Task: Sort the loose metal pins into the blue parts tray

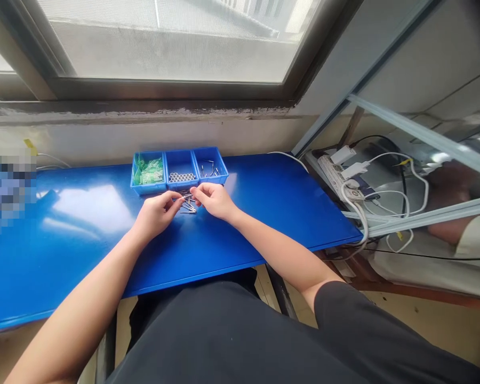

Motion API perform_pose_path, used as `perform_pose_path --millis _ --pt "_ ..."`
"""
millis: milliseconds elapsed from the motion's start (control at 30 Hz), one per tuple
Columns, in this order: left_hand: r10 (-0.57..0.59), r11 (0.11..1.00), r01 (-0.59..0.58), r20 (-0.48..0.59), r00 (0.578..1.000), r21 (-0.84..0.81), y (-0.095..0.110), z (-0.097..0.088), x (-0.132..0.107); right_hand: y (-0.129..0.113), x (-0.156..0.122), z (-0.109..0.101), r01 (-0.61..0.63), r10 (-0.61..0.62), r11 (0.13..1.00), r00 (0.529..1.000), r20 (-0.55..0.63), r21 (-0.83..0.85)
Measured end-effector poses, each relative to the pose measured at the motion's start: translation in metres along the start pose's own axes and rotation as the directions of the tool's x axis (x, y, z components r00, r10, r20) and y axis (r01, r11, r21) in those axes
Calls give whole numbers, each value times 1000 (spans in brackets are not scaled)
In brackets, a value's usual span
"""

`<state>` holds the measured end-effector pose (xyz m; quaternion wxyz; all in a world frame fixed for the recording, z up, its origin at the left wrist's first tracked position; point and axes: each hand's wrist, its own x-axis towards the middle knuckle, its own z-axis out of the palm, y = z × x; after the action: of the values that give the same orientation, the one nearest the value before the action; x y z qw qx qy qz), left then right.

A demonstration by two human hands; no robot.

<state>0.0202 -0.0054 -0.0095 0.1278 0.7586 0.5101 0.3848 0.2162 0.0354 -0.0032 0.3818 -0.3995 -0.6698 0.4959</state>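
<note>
My left hand is closed in a pinch, with a small bright tip of a thin metal pin at its fingertips. Close beside it, my right hand also pinches with thumb and forefinger; what lies between them is too small to make out. Below and between both hands, a loose pile of thin metal pins lies on the blue table. Just behind the hands stands a blue three-part bin. Green plastic packaging fills its left compartment, round metal sleeves its middle one, and several metal pins its right one.
A window rises behind the table. To the right, a metal frame stands by a power strip with plugs and white cables. Part of another person shows at the far right. A pixelated patch covers the left edge.
</note>
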Motion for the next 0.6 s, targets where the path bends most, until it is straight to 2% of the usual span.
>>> perform_pose_path --millis 267,600 --pt "-7 1000 7 6 1000 3 0 -1 0 -1 0 -1 -14 14 1000 1000 7 6" --pt "-32 999 31 51 998 5 0 -3 0 -2 2 0 -44 43 994 999 19 95"
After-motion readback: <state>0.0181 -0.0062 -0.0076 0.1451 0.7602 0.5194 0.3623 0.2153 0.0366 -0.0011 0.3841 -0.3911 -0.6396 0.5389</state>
